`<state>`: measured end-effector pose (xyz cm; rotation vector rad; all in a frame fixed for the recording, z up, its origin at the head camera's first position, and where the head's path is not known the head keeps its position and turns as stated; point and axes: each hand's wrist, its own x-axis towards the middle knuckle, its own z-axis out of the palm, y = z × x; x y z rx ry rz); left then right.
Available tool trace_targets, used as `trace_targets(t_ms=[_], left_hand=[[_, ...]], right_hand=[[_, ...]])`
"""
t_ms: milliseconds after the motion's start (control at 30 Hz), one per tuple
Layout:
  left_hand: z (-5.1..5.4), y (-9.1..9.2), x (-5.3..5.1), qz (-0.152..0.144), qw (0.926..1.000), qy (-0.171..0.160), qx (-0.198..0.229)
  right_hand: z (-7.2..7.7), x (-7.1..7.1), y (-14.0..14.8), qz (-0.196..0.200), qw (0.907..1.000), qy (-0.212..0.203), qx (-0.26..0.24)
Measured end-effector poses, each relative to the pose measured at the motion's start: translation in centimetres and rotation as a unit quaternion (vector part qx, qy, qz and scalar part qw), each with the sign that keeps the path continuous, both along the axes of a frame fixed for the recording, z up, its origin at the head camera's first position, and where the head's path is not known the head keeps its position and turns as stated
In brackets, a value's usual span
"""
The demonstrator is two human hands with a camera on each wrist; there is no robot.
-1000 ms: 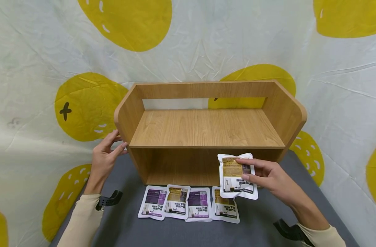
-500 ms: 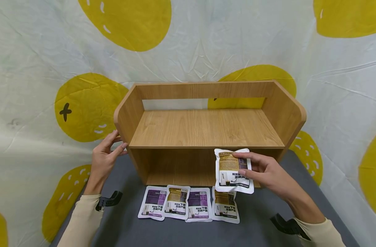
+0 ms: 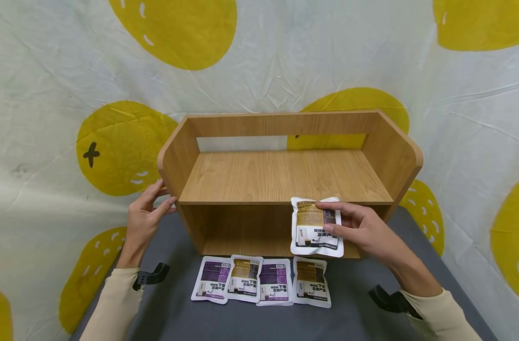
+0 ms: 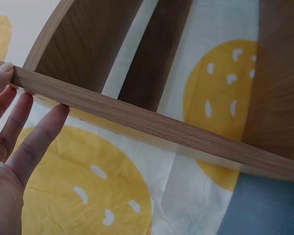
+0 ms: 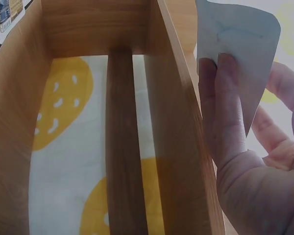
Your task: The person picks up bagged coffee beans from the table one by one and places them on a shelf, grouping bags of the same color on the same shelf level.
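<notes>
My right hand [image 3: 363,228] pinches a white flat pouch [image 3: 312,237] with a gold-brown and purple label, thumb on its front. In the head view the pouch is upright, overlapping the front edge of the middle board and the lower opening of a wooden shelf [image 3: 280,177]. The right wrist view shows the pouch's plain back with fingers [image 5: 230,107] against it. At the shelf's left side, my left hand [image 3: 145,220] rests its thumb on the front edge. Its fairly straight fingers [image 4: 41,134] touch the outer face of that panel.
Several pouches lie in a row on the grey table [image 3: 259,324] before the shelf, among them a purple-labelled pouch [image 3: 211,280] and a brown-labelled pouch [image 3: 311,283]. Behind hangs a white cloth [image 3: 259,61] with yellow shapes.
My right hand has moved up and to the left with the pouch, uncovering the rightmost pouch on the table. The left hand keeps its place on the shelf.
</notes>
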<state>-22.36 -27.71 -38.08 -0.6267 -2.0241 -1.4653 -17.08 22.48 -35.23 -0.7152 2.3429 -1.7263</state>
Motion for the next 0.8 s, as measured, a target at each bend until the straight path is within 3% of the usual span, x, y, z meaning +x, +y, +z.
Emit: trace_targets(t_ms=[200, 533, 800], left_hand=[[0.0, 0.0, 0.1, 0.008, 0.9999, -0.008, -0.006], [0.0, 0.0, 0.0, 0.007, 1.0, -0.005, -0.004], [0.1, 0.1, 0.1, 0.006, 1.0, -0.006, -0.003]], right_hand=[[0.6, -0.5, -0.5, 0.002, 0.9999, -0.012, -0.002], [1.6, -0.9, -1.5, -0.028, 0.999, -0.01, 0.033], [2.1, -2.0, -2.2, -0.04, 0.9987, -0.013, 0.029]])
